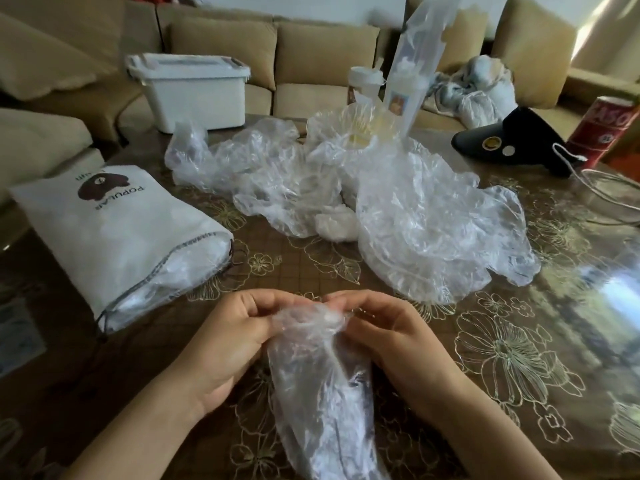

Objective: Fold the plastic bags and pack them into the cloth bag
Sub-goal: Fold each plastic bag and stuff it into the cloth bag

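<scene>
Plastic bag, crumpled, hangs over the surface in front of me, my left hand and right hand each closing a curled grip on its top end, with the cloth bag lying to the left and loose plastic bags heaped beyond.

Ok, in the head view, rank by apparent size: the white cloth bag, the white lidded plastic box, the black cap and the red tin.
Largest first:
White cloth bag, nearest the camera
White lidded plastic box
Black cap
Red tin, cut off by the frame
</scene>
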